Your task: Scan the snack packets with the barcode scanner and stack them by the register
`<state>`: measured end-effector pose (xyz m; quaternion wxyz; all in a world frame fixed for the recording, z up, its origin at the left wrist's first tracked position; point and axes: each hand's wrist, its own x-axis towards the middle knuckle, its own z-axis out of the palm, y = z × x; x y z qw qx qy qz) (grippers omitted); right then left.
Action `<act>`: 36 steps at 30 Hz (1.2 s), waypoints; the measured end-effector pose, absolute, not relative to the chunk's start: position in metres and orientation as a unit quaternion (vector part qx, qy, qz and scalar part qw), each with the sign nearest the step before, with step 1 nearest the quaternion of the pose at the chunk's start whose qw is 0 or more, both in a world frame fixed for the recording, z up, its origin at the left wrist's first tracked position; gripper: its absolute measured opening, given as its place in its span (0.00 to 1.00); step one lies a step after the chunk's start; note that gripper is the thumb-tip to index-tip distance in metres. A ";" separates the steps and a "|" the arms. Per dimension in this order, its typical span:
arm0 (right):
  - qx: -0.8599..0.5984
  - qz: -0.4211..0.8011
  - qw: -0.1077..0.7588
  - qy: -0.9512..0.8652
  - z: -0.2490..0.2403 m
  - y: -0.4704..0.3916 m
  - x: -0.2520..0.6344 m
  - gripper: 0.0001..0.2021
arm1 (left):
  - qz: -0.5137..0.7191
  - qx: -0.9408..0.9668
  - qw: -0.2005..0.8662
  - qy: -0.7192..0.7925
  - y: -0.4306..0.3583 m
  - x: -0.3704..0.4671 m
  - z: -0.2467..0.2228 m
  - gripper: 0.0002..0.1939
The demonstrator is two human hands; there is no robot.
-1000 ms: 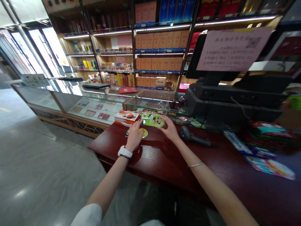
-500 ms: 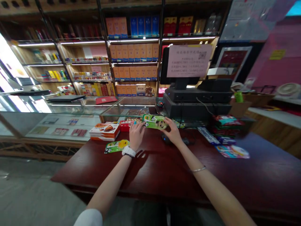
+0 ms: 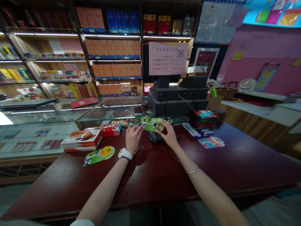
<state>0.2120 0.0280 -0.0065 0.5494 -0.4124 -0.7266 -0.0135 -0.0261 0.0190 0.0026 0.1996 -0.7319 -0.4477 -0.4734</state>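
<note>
A green blister pack (image 3: 151,125) with panda pictures and a panda-face piece inside is held level above the desk. My left hand (image 3: 133,137) pinches its left end, and my right hand (image 3: 168,135) grips the right end between thumb and fingers. Behind and below the pack sits a dark device with a blue light (image 3: 154,137), partly covered by my right hand. A similar green pack with a yellow face (image 3: 99,155) lies flat on the desk, left of my left wrist.
On the left of the dark red desk (image 3: 150,175) are orange-and-white boxes (image 3: 82,139) and red boxes (image 3: 111,129). Several bagged snacks (image 3: 205,118) and a pink-blue pack (image 3: 211,142) lie right. A monitor with a paper sign (image 3: 168,59) stands behind, beside a glass counter (image 3: 110,106).
My view has turned right and come closer to the desk, so things appear shifted left. Both hands keep hold of the green pack, which stays at nearly the same height.
</note>
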 end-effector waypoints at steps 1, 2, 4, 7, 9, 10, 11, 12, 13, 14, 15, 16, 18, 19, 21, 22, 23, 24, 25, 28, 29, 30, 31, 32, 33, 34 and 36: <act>-0.411 -0.011 0.550 -0.727 -0.007 0.027 0.211 0.27 | -0.476 -0.730 0.201 -0.448 0.018 -0.028 0.001 0.14; -0.411 -0.008 0.550 -0.727 -0.007 0.026 0.210 0.29 | -0.479 -0.728 0.203 -0.447 0.017 -0.030 0.000 0.14; -0.410 -0.005 0.549 -0.728 -0.005 0.025 0.207 0.30 | -0.484 -0.723 0.210 -0.446 0.016 -0.033 -0.001 0.14; -0.404 -0.004 0.546 -0.734 -0.004 0.024 0.206 0.27 | -0.489 -0.719 0.234 -0.435 0.017 -0.038 -0.001 0.14; -0.405 -0.002 0.542 -0.737 -0.005 0.024 0.206 0.22 | -0.493 -0.716 0.251 -0.425 0.017 -0.041 0.000 0.14; -0.407 -0.001 0.540 -0.737 -0.005 0.024 0.207 0.19 | -0.497 -0.715 0.256 -0.420 0.017 -0.042 0.001 0.14; -0.410 0.001 0.541 -0.734 -0.006 0.024 0.207 0.16 | -0.500 -0.716 0.257 -0.414 0.016 -0.043 0.002 0.14; -0.412 0.002 0.545 -0.730 -0.007 0.024 0.208 0.14 | -0.502 -0.718 0.255 -0.410 0.015 -0.044 0.002 0.13; -0.416 0.001 0.551 -0.723 -0.007 0.024 0.208 0.13 | -0.503 -0.720 0.252 -0.406 0.014 -0.044 0.003 0.13; -0.419 0.000 0.559 -0.716 -0.007 0.024 0.208 0.12 | -0.503 -0.722 0.248 -0.405 0.013 -0.044 0.004 0.13; -0.422 -0.001 0.566 -0.709 -0.007 0.024 0.208 0.12 | -0.504 -0.722 0.245 -0.406 0.012 -0.043 0.004 0.12; -0.424 -0.002 0.572 -0.702 -0.006 0.023 0.208 0.12 | -0.505 -0.721 0.243 -0.408 0.012 -0.043 0.005 0.12; -0.424 -0.002 0.580 -0.696 -0.003 0.022 0.208 0.11 | -0.507 -0.717 0.241 -0.413 0.011 -0.041 0.005 0.11; -0.421 0.000 0.584 -0.694 -0.002 0.021 0.207 0.11 | -0.507 -0.716 0.240 -0.415 0.011 -0.041 0.005 0.11; -0.412 0.007 0.594 -0.691 0.001 0.019 0.206 0.11 | -0.506 -0.714 0.237 -0.421 0.012 -0.041 0.005 0.11; -0.408 0.011 0.599 -0.689 0.002 0.019 0.206 0.11 | -0.505 -0.713 0.238 -0.424 0.012 -0.041 0.005 0.10; -0.405 0.015 0.604 -0.686 0.002 0.019 0.205 0.12 | -0.502 -0.713 0.240 -0.427 0.012 -0.041 0.005 0.10; -0.404 0.018 0.609 -0.683 0.003 0.019 0.205 0.12 | -0.498 -0.713 0.244 -0.429 0.012 -0.040 0.005 0.11; -0.405 0.021 0.612 -0.679 0.004 0.020 0.205 0.13 | -0.491 -0.715 0.248 -0.431 0.012 -0.040 0.005 0.12; -0.411 0.033 0.623 -0.665 0.005 0.021 0.205 0.15 | -0.456 -0.734 0.260 -0.430 0.011 -0.038 0.005 0.21; -0.414 0.040 0.624 -0.661 0.005 0.022 0.206 0.16 | -0.443 -0.743 0.263 -0.428 0.010 -0.038 0.005 0.24; -0.417 0.047 0.626 -0.658 0.005 0.023 0.206 0.17 | -0.430 -0.752 0.265 -0.424 0.010 -0.037 0.004 0.26; -0.421 0.054 0.626 -0.654 0.004 0.024 0.207 0.18 | -0.417 -0.760 0.267 -0.420 0.010 -0.036 0.004 0.29; -0.426 0.060 0.626 -0.650 0.003 0.025 0.207 0.19 | -0.405 -0.769 0.269 -0.416 0.009 -0.035 0.003 0.30; -0.431 0.067 0.626 -0.647 0.003 0.026 0.207 0.19 | -0.392 -0.777 0.270 -0.411 0.009 -0.034 0.003 0.32; -0.436 0.073 0.625 -0.644 0.002 0.026 0.206 0.20 | -0.382 -0.784 0.271 -0.408 0.009 -0.033 0.002 0.33; -0.440 0.086 0.620 -0.644 0.000 0.028 0.206 0.21 | -0.369 -0.790 0.274 -0.407 0.008 -0.032 0.002 0.33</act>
